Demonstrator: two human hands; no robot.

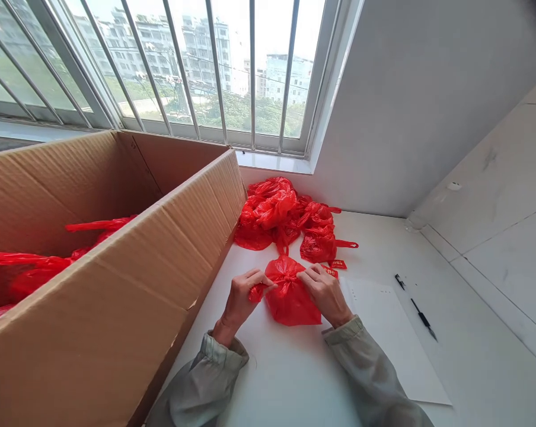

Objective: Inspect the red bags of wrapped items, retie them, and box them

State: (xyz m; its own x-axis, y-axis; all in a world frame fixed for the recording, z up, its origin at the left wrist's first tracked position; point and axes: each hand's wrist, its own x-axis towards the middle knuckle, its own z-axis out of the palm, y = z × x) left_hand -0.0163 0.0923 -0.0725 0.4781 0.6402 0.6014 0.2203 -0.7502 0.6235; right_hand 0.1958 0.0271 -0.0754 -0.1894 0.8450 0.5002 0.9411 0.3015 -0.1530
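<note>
A small red plastic bag (291, 299) lies on the white table in front of me. My left hand (241, 296) pinches one of its handles on the left side, fingers closed. My right hand (325, 292) grips the other handle on the right, fingers closed too. The two handles meet in a knot at the bag's top, between my hands. Behind it lies a heap of several more red bags (286, 216), tied shut.
A large open cardboard box (161, 237) stands at my left, with red bags (37, 267) inside. A white sheet of paper (396, 338) lies at my right, a black pen (423, 320) beyond it. A barred window (206, 77) and grey wall close the back.
</note>
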